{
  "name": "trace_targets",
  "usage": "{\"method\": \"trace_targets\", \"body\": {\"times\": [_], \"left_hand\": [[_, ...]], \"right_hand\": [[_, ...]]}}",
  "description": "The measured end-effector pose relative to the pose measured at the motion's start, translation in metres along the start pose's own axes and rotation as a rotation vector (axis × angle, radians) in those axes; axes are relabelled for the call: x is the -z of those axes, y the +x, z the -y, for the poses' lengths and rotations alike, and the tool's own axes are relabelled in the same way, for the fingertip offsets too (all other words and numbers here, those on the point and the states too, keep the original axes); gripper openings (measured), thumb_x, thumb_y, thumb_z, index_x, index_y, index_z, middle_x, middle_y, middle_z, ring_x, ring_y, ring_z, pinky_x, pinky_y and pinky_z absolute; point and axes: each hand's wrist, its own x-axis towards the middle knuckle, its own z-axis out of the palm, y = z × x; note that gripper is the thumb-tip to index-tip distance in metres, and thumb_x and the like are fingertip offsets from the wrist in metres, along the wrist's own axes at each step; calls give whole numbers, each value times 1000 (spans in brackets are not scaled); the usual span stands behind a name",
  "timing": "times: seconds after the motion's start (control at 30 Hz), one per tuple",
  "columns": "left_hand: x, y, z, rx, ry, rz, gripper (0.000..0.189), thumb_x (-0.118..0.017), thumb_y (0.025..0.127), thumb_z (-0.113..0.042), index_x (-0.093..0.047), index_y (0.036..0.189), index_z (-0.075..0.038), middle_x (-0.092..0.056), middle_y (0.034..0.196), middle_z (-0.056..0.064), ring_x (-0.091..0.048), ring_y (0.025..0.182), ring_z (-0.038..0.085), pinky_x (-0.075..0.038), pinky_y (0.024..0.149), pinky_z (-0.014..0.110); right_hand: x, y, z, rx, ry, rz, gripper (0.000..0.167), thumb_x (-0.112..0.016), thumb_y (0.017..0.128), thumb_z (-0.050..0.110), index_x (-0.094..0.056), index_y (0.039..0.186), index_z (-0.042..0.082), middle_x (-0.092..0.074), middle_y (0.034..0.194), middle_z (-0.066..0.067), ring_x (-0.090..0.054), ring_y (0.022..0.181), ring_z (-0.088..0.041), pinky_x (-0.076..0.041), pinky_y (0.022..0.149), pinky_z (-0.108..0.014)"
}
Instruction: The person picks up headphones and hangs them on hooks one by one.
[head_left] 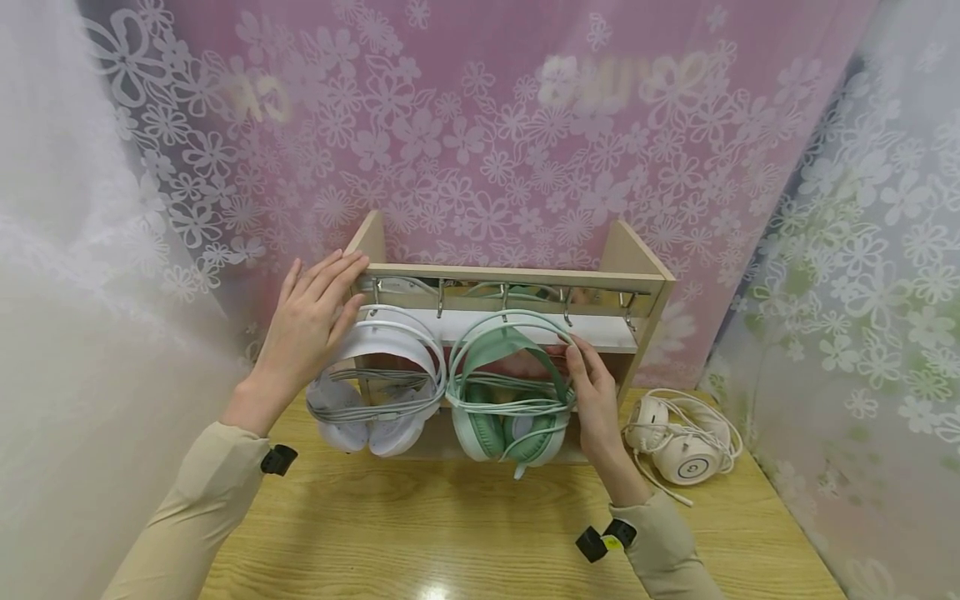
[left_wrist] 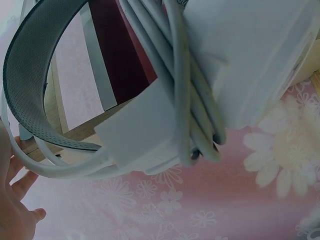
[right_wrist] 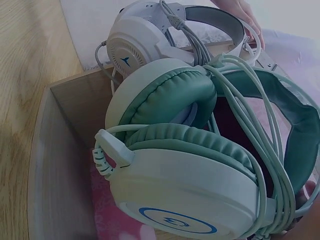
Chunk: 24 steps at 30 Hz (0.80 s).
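A pair of white-and-green headphones (head_left: 480,425) hangs at a middle hook of a wooden rack (head_left: 525,273), its cable wound around it. My right hand (head_left: 596,404) grips the right side of its headband, thumb in front and fingers behind. In the right wrist view its green ear pads (right_wrist: 185,137) face each other. Left of it, white headphones (head_left: 405,429) with a wrapped grey cable hang from another hook. My left hand (head_left: 311,317) rests with straight fingers on the rack's upper left corner, above the white headphones, whose headband (left_wrist: 30,65) crosses the left wrist view.
Cream headphones (head_left: 686,458) with a loose cable lie on the wooden table (head_left: 450,517), right of the rack. More metal hooks (head_left: 630,312) line the rack's rail at right. A pink flowered curtain (head_left: 495,150) stands close behind, with pale curtains on both sides.
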Motion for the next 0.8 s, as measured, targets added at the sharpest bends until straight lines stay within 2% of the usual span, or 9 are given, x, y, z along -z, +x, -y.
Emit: {"method": "trace_targets", "body": {"times": [0.13, 0.27, 0.37, 0.57, 0.8], "left_hand": [[0, 0, -1, 2, -2, 1, 48, -57, 103, -22, -51, 149, -13, -51, 152, 7, -41, 145, 30, -13, 124, 56], [0, 0, -1, 3, -2, 0, 48, -58, 103, -21, -50, 150, -13, -51, 152, 7, -41, 145, 30, -13, 124, 56], [0, 0, -1, 2, -1, 0, 49, -59, 102, -21, -50, 150, -13, -52, 152, 7, -41, 145, 30, -13, 124, 56], [1, 0, -1, 2, -4, 3, 48, -58, 103, -21, -51, 149, -12, -51, 152, 7, -41, 144, 31, -14, 124, 57], [1, 0, -2, 3, -5, 6, 47, -57, 103, -21, -51, 149, -12, -51, 152, 7, -41, 144, 32, -14, 124, 57]], "right_hand": [[3, -3, 0, -40, -16, -16, 44, -47, 109, 32, -51, 148, 12, -59, 140, -7, -49, 133, -17, -35, 114, -37], [7, -4, -1, -38, -17, -19, 46, -46, 109, 33, -49, 151, 13, -45, 155, -1, -37, 145, -16, -29, 121, -43], [9, -5, -2, -9, -3, -14, 45, -46, 109, 31, -51, 150, 12, -47, 154, -2, -39, 145, -16, -29, 121, -43], [13, -6, -3, 5, -3, -8, 43, -48, 109, 29, -53, 148, 12, -52, 150, 0, -42, 142, -12, -33, 118, -33], [17, -8, -3, -6, -44, -45, 40, -53, 107, 29, -59, 144, 15, -56, 133, -1, -52, 129, -14, -47, 104, -28]]}}
